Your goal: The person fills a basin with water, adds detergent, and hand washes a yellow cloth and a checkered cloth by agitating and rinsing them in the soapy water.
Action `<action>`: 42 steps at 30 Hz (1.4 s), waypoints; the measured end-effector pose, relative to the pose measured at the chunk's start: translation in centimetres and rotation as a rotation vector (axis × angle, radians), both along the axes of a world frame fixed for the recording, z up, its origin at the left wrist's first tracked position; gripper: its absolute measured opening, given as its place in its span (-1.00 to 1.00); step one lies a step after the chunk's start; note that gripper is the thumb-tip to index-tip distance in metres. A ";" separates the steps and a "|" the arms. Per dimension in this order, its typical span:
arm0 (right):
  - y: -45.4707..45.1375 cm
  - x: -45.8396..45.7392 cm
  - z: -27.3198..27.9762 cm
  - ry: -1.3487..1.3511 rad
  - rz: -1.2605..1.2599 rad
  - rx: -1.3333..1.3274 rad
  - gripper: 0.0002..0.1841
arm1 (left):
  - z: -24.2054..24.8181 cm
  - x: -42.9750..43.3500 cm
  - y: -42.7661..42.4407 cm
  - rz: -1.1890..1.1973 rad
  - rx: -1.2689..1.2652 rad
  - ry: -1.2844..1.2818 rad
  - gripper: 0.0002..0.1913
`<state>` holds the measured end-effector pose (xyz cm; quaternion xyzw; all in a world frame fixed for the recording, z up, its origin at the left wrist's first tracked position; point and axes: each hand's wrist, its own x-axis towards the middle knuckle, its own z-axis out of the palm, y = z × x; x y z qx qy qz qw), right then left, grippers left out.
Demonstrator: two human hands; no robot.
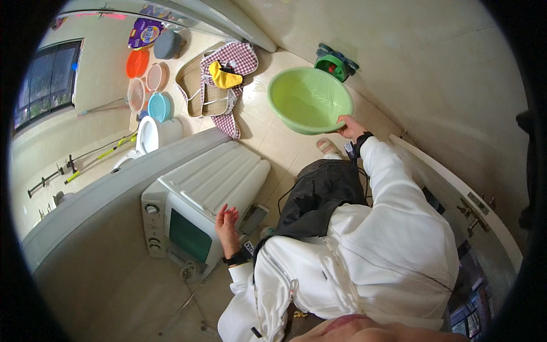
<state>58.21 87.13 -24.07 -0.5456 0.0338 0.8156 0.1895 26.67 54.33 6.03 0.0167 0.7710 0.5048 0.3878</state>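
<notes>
My right hand (352, 128) grips the rim of a large light-green plastic basin (307, 96), thumb over the edge. The basin is tilted, its hollow facing me, and a wet-looking shine shows inside. Fingers apart and holding nothing, my left hand (227, 218) is raised beside the white top-loading washing machine (222, 175); whether it touches the lid I cannot tell. Dials and a dark green panel show on the machine. Just beyond the basin, a green and dark wheeled toy (335, 64) stands by the wall.
A checked cloth with woven matting (194, 77) lies on the tiles under a yellow item (224, 76). Several basins, including an orange one (137, 63) and a blue one (159, 107), stand near a toilet (149, 134). An open door (453, 179) with a handle is at my right.
</notes>
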 end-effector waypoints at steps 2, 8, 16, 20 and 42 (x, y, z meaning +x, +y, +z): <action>-0.4 -0.3 -0.3 0.086 -0.020 0.032 -0.62 | -0.2 0.0 -0.1 0.020 -0.011 0.041 -0.66; 0.0 -2.3 0.9 0.078 0.184 0.067 -0.52 | -0.8 -0.9 -1.2 0.132 0.009 0.235 -0.75; 2.4 -10.2 5.7 0.001 0.526 0.222 -0.46 | -0.9 -2.6 -1.7 0.278 0.201 0.304 -0.66; 4.6 -16.7 6.9 -0.056 0.598 0.271 -0.51 | -0.9 -5.6 -1.2 0.392 0.252 0.405 -0.51; 19.0 -67.6 16.4 -0.084 0.928 0.789 -0.67 | 13.4 -36.7 6.5 0.907 -0.387 1.648 -0.11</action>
